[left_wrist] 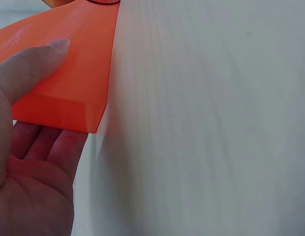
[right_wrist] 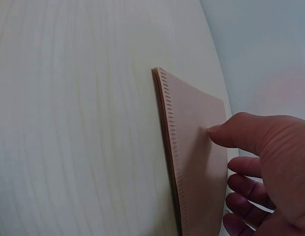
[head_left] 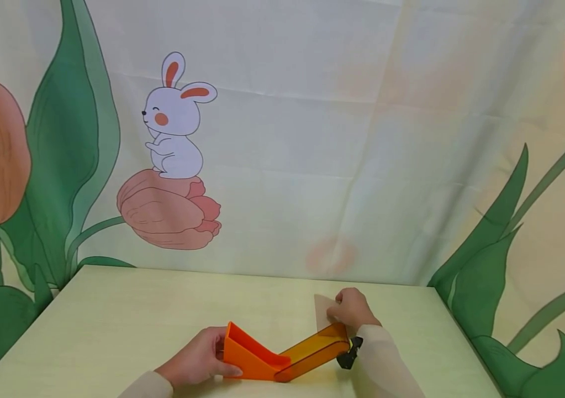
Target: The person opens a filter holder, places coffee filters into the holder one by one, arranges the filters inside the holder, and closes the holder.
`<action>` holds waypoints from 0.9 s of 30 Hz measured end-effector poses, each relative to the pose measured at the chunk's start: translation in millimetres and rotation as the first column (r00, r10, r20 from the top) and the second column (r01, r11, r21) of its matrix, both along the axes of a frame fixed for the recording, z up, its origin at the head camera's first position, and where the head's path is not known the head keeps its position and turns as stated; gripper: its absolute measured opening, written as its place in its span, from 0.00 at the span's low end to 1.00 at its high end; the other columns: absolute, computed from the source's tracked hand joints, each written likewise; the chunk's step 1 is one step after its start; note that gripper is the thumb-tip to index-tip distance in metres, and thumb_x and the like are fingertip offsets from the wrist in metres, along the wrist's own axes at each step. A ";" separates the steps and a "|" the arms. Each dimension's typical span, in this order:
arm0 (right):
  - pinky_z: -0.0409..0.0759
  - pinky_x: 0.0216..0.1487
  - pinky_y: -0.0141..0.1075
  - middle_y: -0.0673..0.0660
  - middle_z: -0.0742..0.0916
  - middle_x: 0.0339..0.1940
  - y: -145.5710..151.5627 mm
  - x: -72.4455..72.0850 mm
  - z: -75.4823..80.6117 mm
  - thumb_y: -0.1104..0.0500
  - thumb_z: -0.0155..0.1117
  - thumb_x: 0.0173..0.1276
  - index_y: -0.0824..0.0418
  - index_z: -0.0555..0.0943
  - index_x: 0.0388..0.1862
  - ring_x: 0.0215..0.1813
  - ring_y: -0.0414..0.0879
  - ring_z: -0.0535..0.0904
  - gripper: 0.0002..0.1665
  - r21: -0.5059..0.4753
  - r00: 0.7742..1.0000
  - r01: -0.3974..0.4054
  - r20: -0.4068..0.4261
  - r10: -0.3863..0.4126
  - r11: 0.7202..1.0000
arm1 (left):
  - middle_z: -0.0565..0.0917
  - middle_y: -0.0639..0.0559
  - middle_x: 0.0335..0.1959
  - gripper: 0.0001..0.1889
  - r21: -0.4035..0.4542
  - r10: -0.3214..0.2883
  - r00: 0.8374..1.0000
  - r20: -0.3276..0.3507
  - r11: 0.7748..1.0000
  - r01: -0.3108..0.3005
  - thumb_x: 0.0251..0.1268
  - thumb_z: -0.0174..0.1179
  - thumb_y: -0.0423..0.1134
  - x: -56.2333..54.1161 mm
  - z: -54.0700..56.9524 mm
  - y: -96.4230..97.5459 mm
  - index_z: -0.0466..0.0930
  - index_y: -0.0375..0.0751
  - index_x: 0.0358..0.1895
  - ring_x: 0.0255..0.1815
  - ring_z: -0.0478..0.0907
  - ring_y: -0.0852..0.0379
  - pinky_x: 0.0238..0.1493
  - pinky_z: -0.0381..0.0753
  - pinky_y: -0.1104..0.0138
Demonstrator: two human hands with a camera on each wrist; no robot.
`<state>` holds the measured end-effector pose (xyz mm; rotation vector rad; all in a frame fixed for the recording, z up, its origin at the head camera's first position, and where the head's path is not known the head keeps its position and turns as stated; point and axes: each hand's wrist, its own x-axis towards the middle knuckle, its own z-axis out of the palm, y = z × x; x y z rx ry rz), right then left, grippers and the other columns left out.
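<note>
The left hand [head_left: 202, 356] grips the left end of an orange plastic case [head_left: 249, 356] in the nearer part of the pale worktop [head_left: 138, 309]; a translucent amber lid [head_left: 314, 360] slants up from its right end towards the right sleeve [head_left: 386, 359], where a small black object [head_left: 349, 354] shows; farther off, near the worktop's back edge and right of its middle, the right hand [head_left: 354, 308] has curled fingers at a beige card [head_left: 323, 312]; behind that edge hangs a backdrop [head_left: 287, 110] printed with a white rabbit [head_left: 175, 149] on a pink tulip [head_left: 168, 213].

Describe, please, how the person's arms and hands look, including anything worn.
The left sleeve and right sleeve are plain cream and reach the wrists. The left hand and right hand show no glove or ring. I cannot tell whether the black object beside the right sleeve is worn.
</note>
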<state>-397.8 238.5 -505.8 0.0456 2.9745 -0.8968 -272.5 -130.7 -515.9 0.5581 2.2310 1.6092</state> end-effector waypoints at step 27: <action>0.85 0.56 0.50 0.60 0.86 0.47 -2.9 -1.0 1.1 0.60 0.75 0.58 0.66 0.82 0.51 0.45 0.54 0.78 0.22 -0.031 0.999 0.030 0.042 -0.029 0.999 | 0.88 0.54 0.52 0.26 -0.014 0.016 0.999 0.028 1.000 -0.015 0.53 0.79 0.37 -1.1 -1.9 -0.6 0.82 0.45 0.57 0.49 0.83 0.54 0.61 0.84 0.54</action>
